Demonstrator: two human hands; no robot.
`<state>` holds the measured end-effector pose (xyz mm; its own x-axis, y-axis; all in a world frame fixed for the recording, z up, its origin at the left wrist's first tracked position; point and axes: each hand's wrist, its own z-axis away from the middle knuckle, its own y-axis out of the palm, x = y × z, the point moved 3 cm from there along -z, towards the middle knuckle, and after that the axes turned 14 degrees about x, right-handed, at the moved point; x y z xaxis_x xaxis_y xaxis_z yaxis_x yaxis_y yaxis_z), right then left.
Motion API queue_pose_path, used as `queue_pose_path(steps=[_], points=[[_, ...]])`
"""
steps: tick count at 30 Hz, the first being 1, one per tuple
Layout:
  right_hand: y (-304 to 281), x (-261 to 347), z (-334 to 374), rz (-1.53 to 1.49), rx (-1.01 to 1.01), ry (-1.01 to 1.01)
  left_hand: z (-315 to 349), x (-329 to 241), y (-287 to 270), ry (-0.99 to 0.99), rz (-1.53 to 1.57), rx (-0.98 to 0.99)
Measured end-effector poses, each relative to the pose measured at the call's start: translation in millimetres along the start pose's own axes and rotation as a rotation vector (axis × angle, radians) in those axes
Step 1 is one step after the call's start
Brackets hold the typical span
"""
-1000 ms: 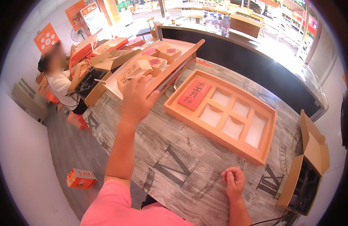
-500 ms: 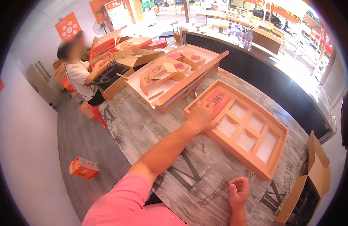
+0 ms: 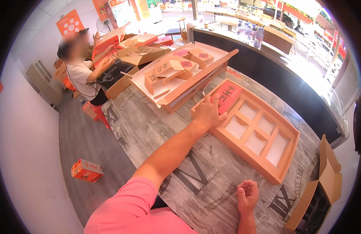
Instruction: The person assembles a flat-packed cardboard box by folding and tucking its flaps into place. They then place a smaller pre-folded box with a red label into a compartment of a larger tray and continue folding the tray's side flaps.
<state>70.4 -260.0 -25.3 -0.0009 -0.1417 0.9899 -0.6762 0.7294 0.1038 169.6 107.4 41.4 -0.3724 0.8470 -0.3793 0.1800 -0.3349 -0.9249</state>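
Note:
My left hand [image 3: 208,112] reaches over the near left end of a shallow tan tray [image 3: 246,156] with several compartments. Its fingers and thumb bracket the near end of a flat red box with dark printing [image 3: 230,95], which lies in the tray's left end compartment. Part of that end is hidden under the hand. The other compartments show white bottoms. Close to the table's near edge, my right hand [image 3: 247,193] hovers or rests with fingers curled in; nothing shows in it.
A larger open carton [image 3: 164,102] with small tan boxes [image 3: 168,68] stands beyond the tray. An open carton [image 3: 325,179] sits at the right. A person [image 3: 81,72] works far left among cartons. Water bottles [image 3: 258,38] line the counter. A red-orange box [image 3: 86,170] is on the floor.
The red box has shifted toward the tray's far side, and more of its face shows. My left hand has moved a little away from me with it. My right hand has hardly moved.

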Motion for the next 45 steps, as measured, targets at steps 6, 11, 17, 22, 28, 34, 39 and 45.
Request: queue_pose_path(steps=[6, 11, 17, 22, 28, 34, 39, 45], points=[[-2.4, -1.3, 1.2, 0.033, 0.019, -0.002, 15.0, 12.8, -15.4, 0.202, 0.268, -0.255], [-1.4, -3.6, 1.5, 0.004, -0.003, -0.017, 72.9, -17.7, -29.5, 0.516, 0.879, -0.014], [3.6, 12.7, -6.2, -0.046, -0.152, -0.139, 135.1, -23.1, 1.9, 0.74, 1.061, 0.414], [-27.7, -22.6, 3.7, -0.125, -0.21, -0.158, 146.5, -24.8, 7.1, 0.775, 1.094, 0.65], [-43.9, -40.8, 13.8, 0.048, -0.149, -0.143, 147.0, -12.4, 50.2, 0.672, 1.352, 0.771], [-13.1, 3.3, 7.5, 0.144, -0.182, -0.226, 142.3, -3.5, 56.0, 0.523, 1.273, 0.858], [-29.3, -18.5, 18.5, 0.128, -0.277, -0.134, 142.0, -6.5, 45.5, 0.55, 1.43, 0.719], [-27.2, -7.8, 5.3, -0.003, -0.317, -0.094, 139.2, -12.1, 38.6, 0.567, 1.332, 0.593]])
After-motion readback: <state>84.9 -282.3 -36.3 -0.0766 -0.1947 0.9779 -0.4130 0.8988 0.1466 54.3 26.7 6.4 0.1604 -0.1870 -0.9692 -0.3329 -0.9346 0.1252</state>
